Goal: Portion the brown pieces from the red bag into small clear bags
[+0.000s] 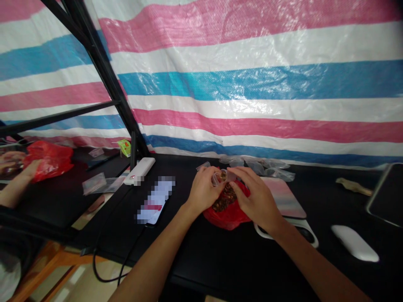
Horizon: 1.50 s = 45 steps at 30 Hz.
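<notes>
My left hand [203, 188] is curled around a small clear plastic bag [219, 178], whose mouth gapes and which has some brown bits in it. The fingers of my right hand [258, 199] pinch the other side of that bag. Right below both hands lies an open red plastic bag [227, 220], heaped with small dark-brown dried pieces [224, 202]. My right hand and forearm hide part of the red bag and of a pink-backed device beside it. Both palms are out of sight.
A phone [155, 201] and a white power bank [140, 171] lie left. Several clear bags [256, 165] rest along the back. Right are a pink-backed device [288, 197], a white mouse [355, 243] and a tablet [388, 197]. A co-worker's hand [31, 170] touches another red bag [52, 159].
</notes>
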### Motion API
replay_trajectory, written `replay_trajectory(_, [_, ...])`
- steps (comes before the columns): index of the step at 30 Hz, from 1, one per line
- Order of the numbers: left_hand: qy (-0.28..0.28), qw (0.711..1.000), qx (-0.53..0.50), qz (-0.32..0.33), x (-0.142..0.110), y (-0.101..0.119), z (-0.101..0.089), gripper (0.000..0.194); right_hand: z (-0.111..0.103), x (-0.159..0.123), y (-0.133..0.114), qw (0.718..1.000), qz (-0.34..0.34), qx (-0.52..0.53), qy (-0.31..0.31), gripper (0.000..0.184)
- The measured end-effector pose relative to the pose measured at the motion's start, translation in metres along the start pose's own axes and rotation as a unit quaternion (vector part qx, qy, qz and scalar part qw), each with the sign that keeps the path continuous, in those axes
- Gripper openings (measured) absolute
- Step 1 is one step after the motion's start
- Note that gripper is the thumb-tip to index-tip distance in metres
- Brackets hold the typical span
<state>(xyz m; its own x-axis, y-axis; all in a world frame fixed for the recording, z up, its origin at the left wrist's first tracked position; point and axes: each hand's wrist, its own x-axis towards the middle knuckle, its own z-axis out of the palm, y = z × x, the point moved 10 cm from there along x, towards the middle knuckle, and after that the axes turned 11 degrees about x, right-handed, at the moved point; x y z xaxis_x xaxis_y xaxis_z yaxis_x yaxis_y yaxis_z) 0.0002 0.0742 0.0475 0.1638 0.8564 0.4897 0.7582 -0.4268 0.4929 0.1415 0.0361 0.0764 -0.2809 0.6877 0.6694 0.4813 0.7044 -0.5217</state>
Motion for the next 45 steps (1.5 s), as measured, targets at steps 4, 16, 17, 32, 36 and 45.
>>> replay_trajectory(4, [-0.001,1.000,0.011,-0.002,-0.003,0.007,0.003,0.023,0.000,-0.003,-0.013,0.995,-0.068,-0.067,0.005,0.039])
replay_trajectory(16, [0.042,0.991,-0.108,-0.070,-0.003,0.001,-0.006,0.020,-0.016,-0.001,-0.012,0.995,-0.025,-0.087,0.041,0.044])
replay_trajectory(17, [0.057,0.984,-0.143,-0.086,-0.003,-0.002,-0.008,0.023,-0.020,0.000,-0.010,0.995,-0.012,-0.083,0.056,0.044])
replay_trajectory(32, [0.031,0.956,-0.283,-0.076,0.005,-0.009,-0.015,0.016,0.013,0.000,0.005,0.989,0.026,-0.085,-0.115,0.036])
replay_trajectory(36, [0.099,0.951,-0.267,-0.121,0.007,-0.026,-0.032,0.015,0.015,-0.002,0.009,0.986,0.033,-0.084,-0.143,0.041])
replay_trajectory(45, [-0.072,0.991,-0.061,-0.099,0.001,-0.033,0.005,0.008,0.022,-0.005,0.004,0.983,0.027,-0.056,-0.172,0.044])
